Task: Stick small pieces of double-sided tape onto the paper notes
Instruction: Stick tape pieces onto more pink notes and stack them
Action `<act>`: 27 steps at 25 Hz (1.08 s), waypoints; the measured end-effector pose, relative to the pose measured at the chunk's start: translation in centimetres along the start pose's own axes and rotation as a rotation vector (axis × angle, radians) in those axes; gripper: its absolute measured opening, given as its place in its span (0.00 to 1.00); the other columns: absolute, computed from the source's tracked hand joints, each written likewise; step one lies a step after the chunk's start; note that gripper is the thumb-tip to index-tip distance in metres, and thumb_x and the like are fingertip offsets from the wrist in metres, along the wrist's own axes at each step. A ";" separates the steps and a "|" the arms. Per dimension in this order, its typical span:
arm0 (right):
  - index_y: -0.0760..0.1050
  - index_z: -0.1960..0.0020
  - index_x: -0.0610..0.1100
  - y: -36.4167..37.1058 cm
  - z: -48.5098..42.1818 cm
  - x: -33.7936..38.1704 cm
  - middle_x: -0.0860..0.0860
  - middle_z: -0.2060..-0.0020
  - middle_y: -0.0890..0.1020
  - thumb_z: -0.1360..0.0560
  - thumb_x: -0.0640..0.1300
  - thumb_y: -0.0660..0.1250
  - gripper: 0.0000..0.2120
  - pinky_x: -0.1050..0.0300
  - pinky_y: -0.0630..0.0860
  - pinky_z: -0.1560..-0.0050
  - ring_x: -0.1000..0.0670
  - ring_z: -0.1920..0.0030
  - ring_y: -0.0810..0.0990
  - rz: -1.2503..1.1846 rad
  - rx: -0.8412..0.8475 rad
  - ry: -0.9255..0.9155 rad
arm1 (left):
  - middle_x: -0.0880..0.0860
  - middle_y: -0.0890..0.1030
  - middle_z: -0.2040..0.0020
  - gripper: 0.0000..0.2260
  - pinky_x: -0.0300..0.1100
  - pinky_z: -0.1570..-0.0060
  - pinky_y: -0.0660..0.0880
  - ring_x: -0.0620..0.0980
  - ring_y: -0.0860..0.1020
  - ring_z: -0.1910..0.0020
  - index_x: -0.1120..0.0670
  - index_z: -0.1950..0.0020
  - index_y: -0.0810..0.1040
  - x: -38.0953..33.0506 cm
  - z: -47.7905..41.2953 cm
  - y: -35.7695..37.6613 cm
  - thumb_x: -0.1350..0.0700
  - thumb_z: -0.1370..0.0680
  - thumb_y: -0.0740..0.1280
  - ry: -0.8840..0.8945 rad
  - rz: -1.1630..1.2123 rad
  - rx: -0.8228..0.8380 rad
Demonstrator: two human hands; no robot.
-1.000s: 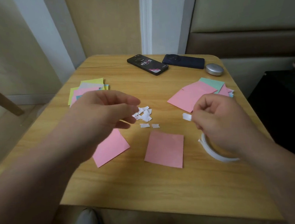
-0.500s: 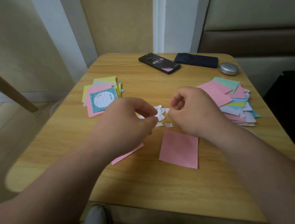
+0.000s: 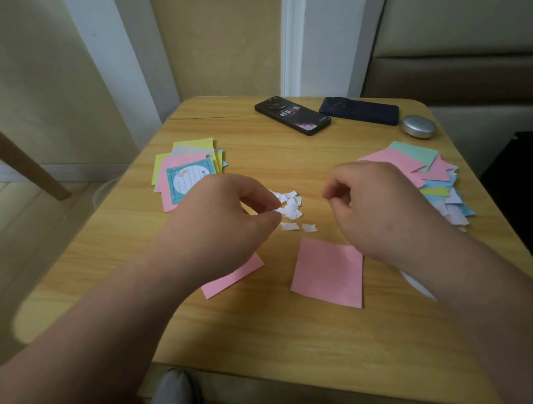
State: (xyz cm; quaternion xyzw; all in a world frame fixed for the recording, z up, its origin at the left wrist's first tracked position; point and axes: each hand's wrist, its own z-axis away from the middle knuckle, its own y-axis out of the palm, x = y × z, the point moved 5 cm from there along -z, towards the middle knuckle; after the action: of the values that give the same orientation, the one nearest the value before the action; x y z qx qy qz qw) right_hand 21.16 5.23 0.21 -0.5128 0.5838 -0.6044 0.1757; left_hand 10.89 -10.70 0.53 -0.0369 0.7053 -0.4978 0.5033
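Parted from right hand: left hand pinches white tape scrap | right curled, contents unclear | pink note flat

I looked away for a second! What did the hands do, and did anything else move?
The right hand carried its white bit from beside the tape roll to the left hand over the pile of white scraps, then the hands drew apart. No white bit shows in the right hand's curled fingers now; I cannot tell whether either hand holds anything. The pink notes and the scraps stayed put.
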 end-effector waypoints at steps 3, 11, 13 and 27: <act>0.82 0.51 0.49 0.8 -0.5 -0.7 0.58 0.57 0.80 0.23 0.38 0.67 0.09 0.69 0.74 0.59 0.59 0.57 0.78 -0.134 -0.060 0.009 | 0.30 0.79 0.68 0.02 0.22 0.72 0.67 0.30 0.77 0.60 0.41 0.53 0.82 -0.1 0.1 0.3 0.48 0.24 0.70 0.010 -0.005 0.009; 0.82 0.56 0.41 1.3 -0.1 0.0 0.51 0.69 0.83 0.29 0.35 0.75 0.04 0.61 0.76 0.65 0.54 0.69 0.79 -0.927 -0.048 0.175 | 0.52 0.83 0.45 0.20 0.48 0.48 0.82 0.52 0.86 0.54 0.56 0.38 0.81 0.2 -0.1 2.6 0.63 0.29 0.78 -0.188 0.755 -0.024; 0.81 0.55 0.37 1.5 0.1 0.3 0.43 0.67 0.84 0.29 0.32 0.74 0.04 0.58 0.78 0.65 0.47 0.67 0.79 -1.068 -0.001 0.192 | 0.50 0.83 0.45 0.22 0.48 0.47 0.82 0.49 0.86 0.54 0.54 0.38 0.81 0.1 -0.4 2.8 0.62 0.30 0.79 -0.152 0.721 -0.046; 0.76 0.40 0.57 0.0 1.5 -0.3 0.60 0.53 0.78 0.32 0.60 0.74 0.23 0.54 0.80 0.50 0.56 0.52 0.78 0.124 0.411 0.117 | 0.38 0.81 0.57 0.16 0.29 0.63 0.71 0.34 0.80 0.59 0.44 0.41 0.80 1.2 -5.6 2.5 0.60 0.26 0.74 -0.041 0.017 -0.005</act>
State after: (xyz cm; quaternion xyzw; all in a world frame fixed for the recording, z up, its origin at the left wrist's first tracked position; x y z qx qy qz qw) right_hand 22.54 4.65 -0.19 -0.3932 0.4879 -0.7276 0.2792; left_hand 7.30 -6.37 -2.15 -0.0423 0.6964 -0.4907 0.5220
